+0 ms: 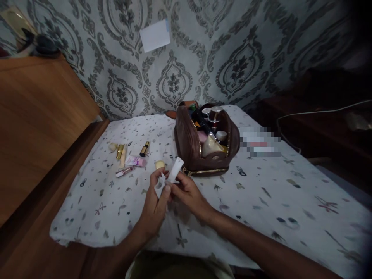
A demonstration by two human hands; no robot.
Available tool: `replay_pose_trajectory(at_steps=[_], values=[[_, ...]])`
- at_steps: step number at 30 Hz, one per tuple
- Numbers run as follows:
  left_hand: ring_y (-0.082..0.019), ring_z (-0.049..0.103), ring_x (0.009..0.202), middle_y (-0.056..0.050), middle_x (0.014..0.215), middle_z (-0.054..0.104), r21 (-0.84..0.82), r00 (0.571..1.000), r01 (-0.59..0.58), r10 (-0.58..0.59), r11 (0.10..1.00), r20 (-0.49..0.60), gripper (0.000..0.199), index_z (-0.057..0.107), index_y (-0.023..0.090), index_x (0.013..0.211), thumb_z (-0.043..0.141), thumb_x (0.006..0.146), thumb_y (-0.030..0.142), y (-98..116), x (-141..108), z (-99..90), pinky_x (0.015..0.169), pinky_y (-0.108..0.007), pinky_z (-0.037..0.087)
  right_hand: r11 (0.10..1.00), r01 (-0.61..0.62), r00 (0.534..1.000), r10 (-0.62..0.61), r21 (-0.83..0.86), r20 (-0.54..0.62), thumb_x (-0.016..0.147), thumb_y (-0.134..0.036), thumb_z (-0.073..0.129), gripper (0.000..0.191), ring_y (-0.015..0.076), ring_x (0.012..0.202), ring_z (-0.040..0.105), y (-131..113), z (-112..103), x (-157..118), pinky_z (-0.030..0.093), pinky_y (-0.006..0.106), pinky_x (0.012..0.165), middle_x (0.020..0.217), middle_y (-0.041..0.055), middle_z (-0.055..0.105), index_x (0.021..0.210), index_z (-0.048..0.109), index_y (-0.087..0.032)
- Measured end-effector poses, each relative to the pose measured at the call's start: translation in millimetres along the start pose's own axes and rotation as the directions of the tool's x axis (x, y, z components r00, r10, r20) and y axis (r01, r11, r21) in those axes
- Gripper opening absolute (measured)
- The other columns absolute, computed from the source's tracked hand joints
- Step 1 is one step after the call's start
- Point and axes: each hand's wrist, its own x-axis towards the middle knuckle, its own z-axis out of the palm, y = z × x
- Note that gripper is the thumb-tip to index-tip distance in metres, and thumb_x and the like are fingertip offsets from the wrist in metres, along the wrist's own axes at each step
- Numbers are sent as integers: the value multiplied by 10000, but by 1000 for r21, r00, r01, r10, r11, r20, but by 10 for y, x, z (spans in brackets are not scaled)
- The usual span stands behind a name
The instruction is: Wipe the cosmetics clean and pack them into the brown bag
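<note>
Close together over the near side of the bed, my two hands meet around a white tube (pixel 176 169), its flat end pointing up and away. My left hand (pixel 155 207) is closed on a crumpled white tissue (pixel 159 186) pressed against the tube's lower part. The fingers of my right hand (pixel 190 193) grip the tube from the right; its lower end is hidden by my thumbs. Just beyond them lies a small round cream-coloured item (pixel 159 164). An unzipped brown cosmetic bag (pixel 186 145) full of jars, bottles and tubes stands behind and to the right.
Left of the bag lie a pink-and-white tube (pixel 136 161), a gold lipstick (pixel 119 151), a lip gloss (pixel 124 172) and a black-and-gold bottle (pixel 144 149). A blurred-out packet (pixel 260 142) rests at right. Wooden furniture (pixel 43 128) borders the left; a patterned wall stands behind.
</note>
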Motion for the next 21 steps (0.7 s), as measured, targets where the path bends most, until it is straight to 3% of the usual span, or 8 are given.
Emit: replay_pose_trajectory(at_steps=[5, 10, 13, 17, 21], values=[[-234, 566, 1167, -104, 1254, 583, -2, 998, 43, -43, 999, 49, 434, 394, 201, 1308, 549, 921, 324, -61, -40, -41, 1008, -383, 441, 999, 39, 995, -36, 28, -90, 800, -458, 719, 369, 123, 672, 578, 15, -35, 47, 487, 232, 585, 929, 14, 660, 1063, 624, -217], [-154, 597, 737, -10, 939, 626, -124, 981, 149, -132, 981, 141, 344, 472, 217, 1188, 594, 885, 323, -79, -12, -174, 674, -275, 496, 998, -55, 998, 55, -3, -33, 822, -498, 689, 364, 101, 534, 508, -38, -78, 39, 416, 228, 495, 733, -11, 606, 993, 650, -179], [-98, 478, 533, 49, 712, 549, -221, 943, 274, -216, 936, 255, 330, 498, 210, 1135, 614, 879, 385, -74, -12, -269, 520, -222, 403, 998, -46, 995, 50, 48, -90, 850, -521, 654, 424, 92, 518, 503, -100, -94, 44, 419, 229, 493, 740, -20, 586, 1106, 616, -185], [-71, 441, 451, 70, 610, 520, -407, 878, 438, -286, 801, 383, 440, 510, 201, 1100, 709, 798, 451, -81, -26, -356, 447, -190, 342, 983, -22, 989, 48, 185, -138, 795, -501, 722, 554, 76, 517, 517, -152, -105, 80, 420, 212, 477, 862, -9, 637, 1249, 544, -238], [-94, 500, 415, 37, 619, 574, -464, 838, 542, -404, 701, 368, 541, 509, 192, 1094, 762, 726, 496, -121, -19, -393, 338, -163, 269, 978, -11, 989, 42, 206, -145, 729, -466, 788, 379, 76, 510, 529, -126, -125, 110, 412, 197, 464, 729, -13, 640, 927, 648, -176]])
